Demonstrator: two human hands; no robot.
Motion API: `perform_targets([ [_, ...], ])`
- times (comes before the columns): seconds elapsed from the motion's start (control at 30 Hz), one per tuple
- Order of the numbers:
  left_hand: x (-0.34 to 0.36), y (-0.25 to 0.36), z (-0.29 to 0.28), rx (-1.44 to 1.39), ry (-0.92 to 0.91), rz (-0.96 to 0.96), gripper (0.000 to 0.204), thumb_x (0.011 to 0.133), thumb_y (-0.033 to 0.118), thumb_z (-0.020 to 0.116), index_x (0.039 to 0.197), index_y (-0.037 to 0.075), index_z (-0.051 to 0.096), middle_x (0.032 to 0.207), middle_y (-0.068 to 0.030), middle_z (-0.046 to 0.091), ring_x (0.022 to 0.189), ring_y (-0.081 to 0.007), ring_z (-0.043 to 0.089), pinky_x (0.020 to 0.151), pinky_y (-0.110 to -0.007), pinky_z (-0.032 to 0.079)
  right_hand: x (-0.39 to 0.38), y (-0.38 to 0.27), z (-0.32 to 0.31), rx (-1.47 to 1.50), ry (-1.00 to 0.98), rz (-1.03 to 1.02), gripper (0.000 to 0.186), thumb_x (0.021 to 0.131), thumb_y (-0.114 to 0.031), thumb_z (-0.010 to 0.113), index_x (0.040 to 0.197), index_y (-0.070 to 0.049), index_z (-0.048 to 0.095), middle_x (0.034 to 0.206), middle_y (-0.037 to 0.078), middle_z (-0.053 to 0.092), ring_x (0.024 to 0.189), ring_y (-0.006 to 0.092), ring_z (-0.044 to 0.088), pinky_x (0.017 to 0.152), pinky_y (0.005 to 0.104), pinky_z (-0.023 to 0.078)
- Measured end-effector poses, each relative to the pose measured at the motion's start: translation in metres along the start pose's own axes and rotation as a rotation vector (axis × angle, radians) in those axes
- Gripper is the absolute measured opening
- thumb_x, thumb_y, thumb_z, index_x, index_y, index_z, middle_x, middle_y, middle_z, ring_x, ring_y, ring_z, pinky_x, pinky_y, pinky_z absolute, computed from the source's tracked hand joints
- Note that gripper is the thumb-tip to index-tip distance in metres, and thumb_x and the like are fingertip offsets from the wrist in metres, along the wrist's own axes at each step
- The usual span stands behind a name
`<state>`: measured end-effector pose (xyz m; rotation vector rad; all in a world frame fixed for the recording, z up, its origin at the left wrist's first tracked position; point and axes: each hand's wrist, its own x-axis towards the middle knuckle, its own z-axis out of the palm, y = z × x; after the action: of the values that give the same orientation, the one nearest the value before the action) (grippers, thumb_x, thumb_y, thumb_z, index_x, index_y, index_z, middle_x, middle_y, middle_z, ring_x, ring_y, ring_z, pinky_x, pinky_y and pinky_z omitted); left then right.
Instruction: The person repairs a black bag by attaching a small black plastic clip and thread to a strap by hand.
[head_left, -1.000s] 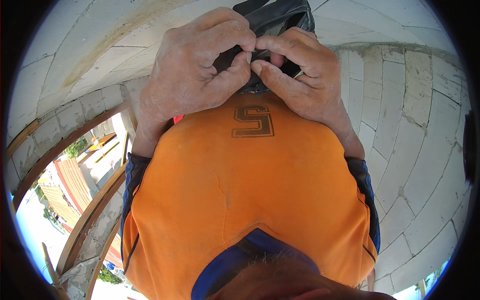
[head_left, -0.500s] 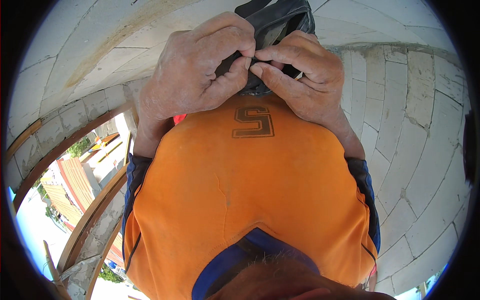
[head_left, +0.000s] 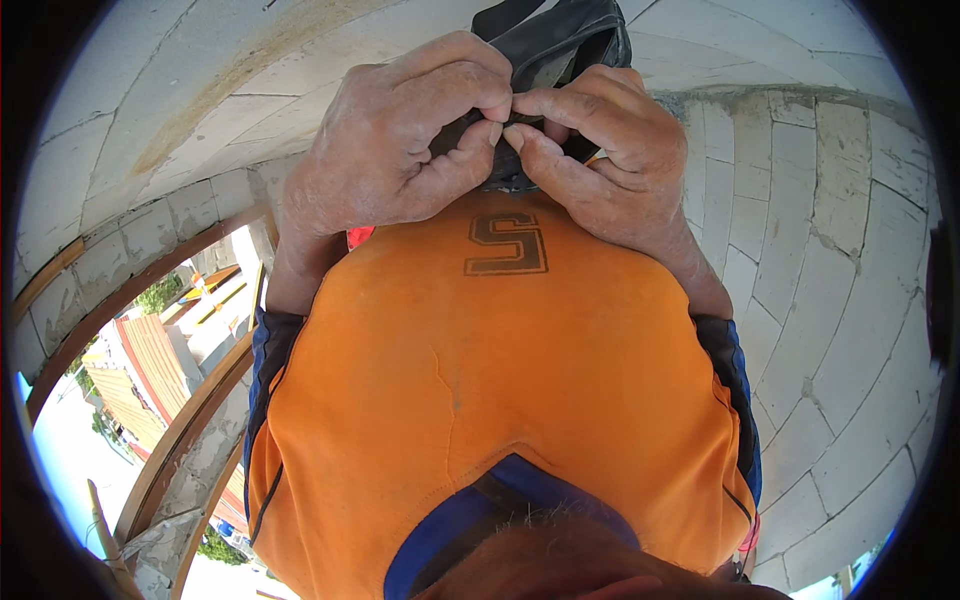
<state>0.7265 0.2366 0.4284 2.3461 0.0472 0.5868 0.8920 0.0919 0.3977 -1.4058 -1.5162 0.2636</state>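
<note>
Both hands are raised together in front of my chest, at the top of the head view. My left hand [head_left: 400,145] is closed, thumb and forefinger pinched at their tips. Close against it, my right hand [head_left: 615,150] makes the same kind of pinch, the two sets of fingertips almost touching. What they grip between them is too small and too covered to make out. Just behind the fingers is a black, leather-like item [head_left: 575,35] with folds and an opening, perhaps a bag. Its lower part is partly hidden by my hands.
Pale block walls [head_left: 790,250] with rough mortar joints surround me. At left a window opening with a wooden frame [head_left: 190,430] looks out on a building with reddish corrugated sheets [head_left: 150,360] and greenery. My orange shirt [head_left: 500,370] fills the middle.
Both hands stay in nearly the same place, pinching. The fingers of each shift only slightly.
</note>
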Motion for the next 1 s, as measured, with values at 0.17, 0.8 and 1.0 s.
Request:
perform_targets([
  [0.17, -0.001, 0.000, 0.001, 0.014, 0.017, -0.023, 0.016, 0.081, 0.001, 0.067, 0.093, 0.007, 0.060, 0.093, -0.0048, 0.063, 0.064, -0.0223, 0.058, 0.055, -0.031, 0.048, 0.001, -0.003, 0.001, 0.013, -0.004, 0.059, 0.017, 0.078, -0.013, 0.080, 0.094, -0.008, 0.075, 0.069, 0.001, 0.063, 0.064, 0.0184, 0.061, 0.070, 0.0335, 0.045],
  [0.8, -0.003, -0.007, 0.002, 0.006, 0.041, -0.017, 0.013, 0.082, 0.001, 0.069, 0.093, 0.003, 0.064, 0.095, -0.0122, 0.066, 0.068, -0.0199, 0.061, 0.058, -0.029, 0.048, 0.010, 0.007, -0.003, 0.181, -0.088, 0.145, 0.017, 0.080, -0.010, 0.080, 0.096, -0.006, 0.077, 0.066, 0.002, 0.058, 0.058, 0.0135, 0.053, 0.062, 0.0301, 0.042],
  [1.0, -0.001, -0.006, 0.003, 0.018, 0.051, -0.015, 0.016, 0.080, 0.000, 0.070, 0.094, 0.003, 0.064, 0.097, -0.0122, 0.065, 0.068, -0.0199, 0.061, 0.058, -0.028, 0.048, 0.016, 0.003, -0.003, 0.309, -0.091, 0.280, 0.012, 0.080, -0.008, 0.080, 0.090, -0.005, 0.075, 0.065, 0.001, 0.056, 0.056, 0.0114, 0.050, 0.058, 0.0296, 0.041],
])
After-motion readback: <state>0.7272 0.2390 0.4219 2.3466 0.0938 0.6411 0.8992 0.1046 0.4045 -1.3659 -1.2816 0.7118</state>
